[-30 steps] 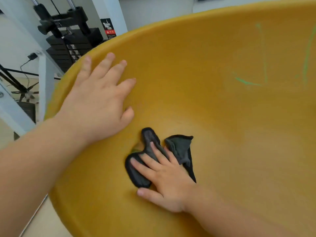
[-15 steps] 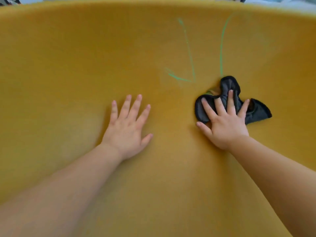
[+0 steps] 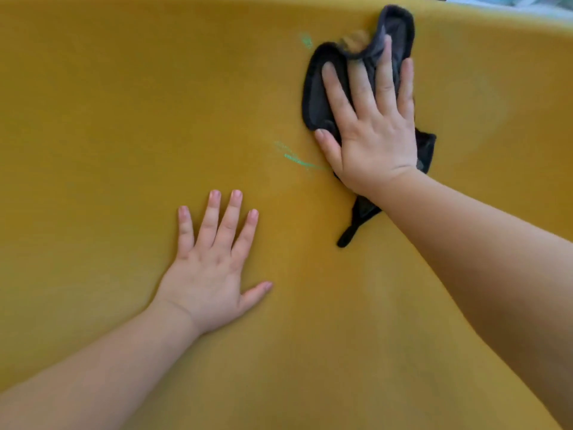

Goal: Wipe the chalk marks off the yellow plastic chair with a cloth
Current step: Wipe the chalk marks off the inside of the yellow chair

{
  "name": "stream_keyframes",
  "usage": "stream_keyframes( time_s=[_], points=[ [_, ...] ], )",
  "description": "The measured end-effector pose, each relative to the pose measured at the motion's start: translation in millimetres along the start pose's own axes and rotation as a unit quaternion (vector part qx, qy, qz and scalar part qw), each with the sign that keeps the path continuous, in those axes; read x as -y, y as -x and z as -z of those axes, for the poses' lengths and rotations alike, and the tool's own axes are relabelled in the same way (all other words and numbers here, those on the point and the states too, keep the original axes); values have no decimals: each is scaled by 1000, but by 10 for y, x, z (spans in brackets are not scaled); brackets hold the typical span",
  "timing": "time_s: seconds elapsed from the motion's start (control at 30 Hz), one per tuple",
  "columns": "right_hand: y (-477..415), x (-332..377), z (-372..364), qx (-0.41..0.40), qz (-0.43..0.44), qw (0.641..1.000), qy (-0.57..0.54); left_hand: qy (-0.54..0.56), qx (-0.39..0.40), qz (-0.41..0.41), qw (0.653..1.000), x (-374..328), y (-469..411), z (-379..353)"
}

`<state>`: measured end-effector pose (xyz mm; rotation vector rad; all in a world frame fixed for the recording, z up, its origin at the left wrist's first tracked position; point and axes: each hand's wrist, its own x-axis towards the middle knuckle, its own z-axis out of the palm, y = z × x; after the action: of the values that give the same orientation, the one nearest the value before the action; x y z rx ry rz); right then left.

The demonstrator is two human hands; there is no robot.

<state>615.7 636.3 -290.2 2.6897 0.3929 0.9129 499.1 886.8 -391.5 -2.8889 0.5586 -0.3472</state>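
Observation:
The yellow plastic chair (image 3: 108, 119) fills nearly the whole view. My right hand (image 3: 372, 125) lies flat, fingers spread, pressing a dark grey cloth (image 3: 316, 97) against the chair near its upper rim. A loose corner of the cloth hangs down below my wrist. Short green chalk marks (image 3: 294, 159) remain just left of my right thumb, and a small green smudge (image 3: 306, 41) sits left of the cloth's top. My left hand (image 3: 214, 268) rests flat and empty on the chair surface, lower and to the left.
The chair's top rim (image 3: 496, 13) runs along the upper right corner, with pale blurred background beyond it. Both my forearms cross the lower part of the view.
My right hand has slid the cloth upward over the long green lines toward the rim; those lines are mostly gone. My left hand has stayed flat in about the same spot.

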Motion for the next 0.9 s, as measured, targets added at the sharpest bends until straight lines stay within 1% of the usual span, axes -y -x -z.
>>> stream_keyframes(
  time_s=[0.03, 0.07, 0.1, 0.17, 0.2, 0.23, 0.27, 0.3, 0.33, 0.4, 0.47, 0.5, 0.53, 0.6, 0.7, 0.73, 0.8, 0.83, 0.87, 0.9],
  points=[
    [5, 106, -64, -13, 19, 1000, -11, 0, -1, 0, 1000, -3, -7, -6],
    [87, 204, -135, -17, 59, 998, -23, 1, -2, 0, 1000, -5, -14, -11],
    [244, 292, -208, -8, 118, 992, -38, 2, -2, -1, 1000, -6, -11, -7],
    [652, 369, -332, 30, 243, 968, -52, 3, -2, -5, 1000, -5, -5, -1],
    [805, 323, -351, 58, 290, 954, -48, 2, -2, -6, 1000, -2, -3, 0],
    [832, 216, -356, 73, 327, 941, -37, 1, 0, -7, 1000, -1, -6, 0],
    [744, 77, -348, 66, 346, 936, -21, 1, 1, -8, 1000, -3, -12, 0],
    [570, -60, -303, 41, 336, 941, -4, 3, 3, -8, 1000, -7, -13, 2],
    [321, -190, -202, 6, 293, 956, 9, 6, 5, -8, 1000, -8, -15, 3],
    [-197, -374, 50, -32, 168, 985, 21, 7, 7, -6, 1000, 1, -17, 0],
    [-472, -322, 226, -54, 53, 997, 18, 5, 9, -10, 1000, 7, -20, 10],
    [-481, -198, 237, -64, 19, 998, 16, 7, 9, -12, 1000, 7, -16, 16],
    [-433, -49, 189, -70, 10, 997, 12, 9, 10, -12, 1000, 7, -8, 20],
    [-182, 255, -5, -58, 46, 997, -6, 17, 9, -11, 1000, 2, -2, 28],
    [360, 496, -253, -3, 138, 990, -34, 30, 6, -13, 999, 0, 15, 48],
    [472, 477, -275, 16, 178, 983, -37, 30, 8, -14, 999, 3, 19, 52],
    [470, 313, -244, 53, 285, 957, -18, 26, 15, -17, 999, 5, 17, 58],
    [349, 191, -204, 53, 328, 943, 0, 25, 19, -17, 999, 3, 18, 60],
    [143, 72, -130, 34, 347, 937, 19, 25, 22, -16, 999, 0, 16, 62],
    [-109, -29, -23, 3, 337, 941, 35, 26, 25, -15, 999, 0, 15, 64]
  ],
)
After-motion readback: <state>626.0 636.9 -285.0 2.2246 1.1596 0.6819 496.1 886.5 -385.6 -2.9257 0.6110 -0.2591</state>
